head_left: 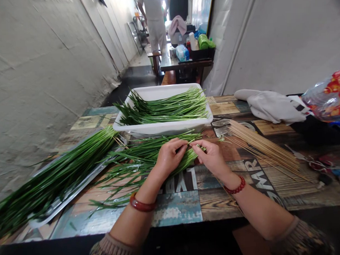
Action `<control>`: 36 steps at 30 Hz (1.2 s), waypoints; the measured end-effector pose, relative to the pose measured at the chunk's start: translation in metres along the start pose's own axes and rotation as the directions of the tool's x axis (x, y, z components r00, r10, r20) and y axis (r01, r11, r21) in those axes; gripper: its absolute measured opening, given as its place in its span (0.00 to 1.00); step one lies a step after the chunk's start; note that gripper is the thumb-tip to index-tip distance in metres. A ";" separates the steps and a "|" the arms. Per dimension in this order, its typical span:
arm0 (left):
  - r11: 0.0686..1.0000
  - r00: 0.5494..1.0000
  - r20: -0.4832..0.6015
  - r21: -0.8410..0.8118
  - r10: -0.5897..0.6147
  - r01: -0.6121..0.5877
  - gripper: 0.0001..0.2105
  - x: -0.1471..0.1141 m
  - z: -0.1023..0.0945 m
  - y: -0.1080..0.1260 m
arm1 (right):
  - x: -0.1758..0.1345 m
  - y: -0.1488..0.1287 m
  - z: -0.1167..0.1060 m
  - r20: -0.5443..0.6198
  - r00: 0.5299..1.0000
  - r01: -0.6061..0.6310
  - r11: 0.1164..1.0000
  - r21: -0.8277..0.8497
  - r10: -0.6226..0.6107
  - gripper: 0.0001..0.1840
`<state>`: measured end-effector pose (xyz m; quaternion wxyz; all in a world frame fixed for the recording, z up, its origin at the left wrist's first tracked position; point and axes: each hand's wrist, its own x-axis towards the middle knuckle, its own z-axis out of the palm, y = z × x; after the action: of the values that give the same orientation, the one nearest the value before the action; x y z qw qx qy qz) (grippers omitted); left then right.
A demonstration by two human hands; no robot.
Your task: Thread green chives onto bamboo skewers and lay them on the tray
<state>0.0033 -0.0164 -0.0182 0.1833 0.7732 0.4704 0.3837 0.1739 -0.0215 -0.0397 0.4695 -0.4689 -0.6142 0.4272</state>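
Observation:
My left hand (171, 154) pinches the pale stem end of some garlic chives. Close against it, my right hand (211, 157) has its thumb and finger closed on the same stems. Beneath both hands lies a loose pile of garlic chives (143, 152), leaves pointing left. A thin stick runs under my right wrist; whether my fingers hold it is hidden. Behind the hands, a white tub (170, 126) holds more chives (172, 107). To the left, a metal tray (77, 195) carries a long heap of chives (62, 170) with a few skewer ends showing.
Bamboo skewers (265, 148) lie bundled at the right, partly on clear plastic. Beyond them are a white cap (275, 105), a red-patterned plastic bag (330, 96) and scissors (317, 163). A person (155, 24) stands behind, near another table (167, 62) with boxes.

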 end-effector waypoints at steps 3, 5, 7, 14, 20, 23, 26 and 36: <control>1.000 1.000 -0.004 0.020 0.013 -0.013 0.09 0.000 0.001 0.000 | 0.001 0.002 0.000 0.001 1.000 -0.008 1.000 0.004 0.008 0.14; 0.999 1.000 -0.006 0.033 0.011 -0.011 0.09 0.000 0.001 0.000 | 0.001 0.002 0.001 -0.006 1.000 -0.018 1.000 0.020 0.018 0.14; 0.999 1.000 -0.007 0.038 0.006 -0.006 0.08 0.000 0.001 0.000 | 0.001 0.002 0.001 -0.015 1.000 -0.013 0.998 0.054 0.013 0.15; 1.000 0.999 -0.027 0.014 -0.026 0.026 0.06 0.000 0.002 0.001 | 0.001 0.001 0.001 0.013 0.999 0.029 0.996 0.088 -0.030 0.18; 1.000 0.999 -0.039 -0.002 0.000 0.000 0.07 0.000 0.004 -0.001 | 0.001 0.005 0.002 -0.014 0.999 0.045 0.996 0.083 -0.044 0.15; 1.000 1.000 -0.017 -0.010 0.007 -0.008 0.07 -0.001 0.004 -0.002 | 0.001 0.005 0.003 -0.033 0.998 0.056 0.996 0.071 -0.054 0.14; 1.000 1.000 -0.002 -0.016 0.010 -0.010 0.08 -0.001 0.003 -0.003 | 0.002 0.006 0.004 -0.049 0.997 0.071 0.995 0.064 -0.067 0.13; 0.998 0.995 0.077 0.004 0.065 -0.065 0.10 0.000 0.001 0.004 | 0.003 0.006 0.003 -0.049 0.998 0.047 0.998 0.037 -0.045 0.11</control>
<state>0.0061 -0.0185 -0.0164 0.1863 0.8029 0.4389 0.3579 0.1713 -0.0181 -0.0459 0.5026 -0.4558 -0.6052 0.4163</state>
